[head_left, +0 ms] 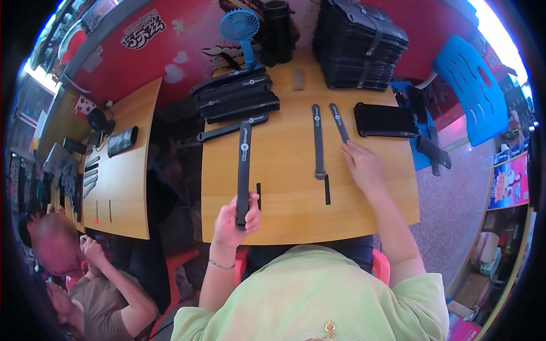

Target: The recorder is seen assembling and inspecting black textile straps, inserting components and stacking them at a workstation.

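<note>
My left hand (230,223) is wrapped round the lower end of a dark grey strap (244,162) with pale print, held upright above the table. My right hand (365,169) pinches the near end of a second grey strap (338,119), which slants across the wooden table (284,219). Between the hands lies another grey strap (318,139) with a slotted near end. A short black strip (327,191) is beside that end, and another black strip (259,195) lies by my left hand.
Bundles of black straps (236,96) fill the table's far left. Behind stand a blue fan (240,27) and a tall stack of black straps (361,48). A black pouch-like bundle (384,120) lies right, near a blue chair (472,91). Another person (108,295) sits by the left table (128,193).
</note>
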### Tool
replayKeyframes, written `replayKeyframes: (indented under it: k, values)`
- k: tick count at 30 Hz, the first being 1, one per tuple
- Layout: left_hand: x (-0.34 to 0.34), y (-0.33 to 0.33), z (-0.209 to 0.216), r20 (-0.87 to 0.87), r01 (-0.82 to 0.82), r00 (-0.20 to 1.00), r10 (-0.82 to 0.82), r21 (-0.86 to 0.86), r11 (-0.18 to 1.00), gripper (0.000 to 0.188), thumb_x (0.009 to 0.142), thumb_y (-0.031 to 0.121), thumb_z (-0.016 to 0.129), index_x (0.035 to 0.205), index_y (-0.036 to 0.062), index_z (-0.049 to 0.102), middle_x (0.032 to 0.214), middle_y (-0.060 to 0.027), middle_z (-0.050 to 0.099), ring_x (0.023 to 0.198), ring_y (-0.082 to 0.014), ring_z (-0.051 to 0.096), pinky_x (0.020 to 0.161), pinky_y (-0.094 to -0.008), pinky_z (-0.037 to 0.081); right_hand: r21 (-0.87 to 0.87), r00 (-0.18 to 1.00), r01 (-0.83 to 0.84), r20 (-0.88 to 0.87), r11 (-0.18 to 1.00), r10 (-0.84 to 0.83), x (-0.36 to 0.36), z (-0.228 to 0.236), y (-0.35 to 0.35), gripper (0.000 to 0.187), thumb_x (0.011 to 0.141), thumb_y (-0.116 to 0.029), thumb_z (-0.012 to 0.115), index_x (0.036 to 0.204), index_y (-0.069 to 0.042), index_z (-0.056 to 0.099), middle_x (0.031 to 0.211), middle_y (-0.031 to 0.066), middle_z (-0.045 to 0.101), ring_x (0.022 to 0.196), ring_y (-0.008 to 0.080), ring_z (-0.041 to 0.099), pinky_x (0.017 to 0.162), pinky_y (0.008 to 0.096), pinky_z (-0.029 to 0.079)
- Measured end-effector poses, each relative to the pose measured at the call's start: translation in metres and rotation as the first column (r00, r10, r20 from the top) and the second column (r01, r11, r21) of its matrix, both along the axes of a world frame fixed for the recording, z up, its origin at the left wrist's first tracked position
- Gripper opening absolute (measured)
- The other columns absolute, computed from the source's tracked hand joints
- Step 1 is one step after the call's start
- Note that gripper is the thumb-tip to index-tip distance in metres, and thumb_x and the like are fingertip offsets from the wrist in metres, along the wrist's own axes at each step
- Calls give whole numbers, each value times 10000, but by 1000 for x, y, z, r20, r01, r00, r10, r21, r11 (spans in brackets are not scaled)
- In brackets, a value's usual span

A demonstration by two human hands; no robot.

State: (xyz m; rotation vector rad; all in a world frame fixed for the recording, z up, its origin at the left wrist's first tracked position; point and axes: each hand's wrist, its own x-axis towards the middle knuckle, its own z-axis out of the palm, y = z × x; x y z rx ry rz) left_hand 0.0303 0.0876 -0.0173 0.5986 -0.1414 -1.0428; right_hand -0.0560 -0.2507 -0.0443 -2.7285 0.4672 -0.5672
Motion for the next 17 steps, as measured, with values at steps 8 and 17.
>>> replayKeyframes:
  k: [8, 17]
  values:
    - [-4, -23, 9, -29, -159, 987, 158, -35, 987, 402, 962, 254, 375, 1301, 39, 395, 811, -52, 464, 704, -153, 470, 579, -266, 398, -16, 990, -142, 15, 990, 143, 12, 18, 30, 249, 828, -219, 627, 1041, -96, 667, 1117, 50, 643, 947, 240, 629, 798, 330, 509]
    - [-11, -23, 8, 0, -123, 992, 123, -9, 992, 425, 969, 253, 415, 1349, 73, 357, 932, -87, 526, 852, -204, 551, 789, -368, 502, 13, 975, -192, -111, 981, 192, 41, 3, 12, 366, 799, -304, 662, 1115, -120, 636, 1203, 41, 603, 988, 215, 617, 852, 305, 484]
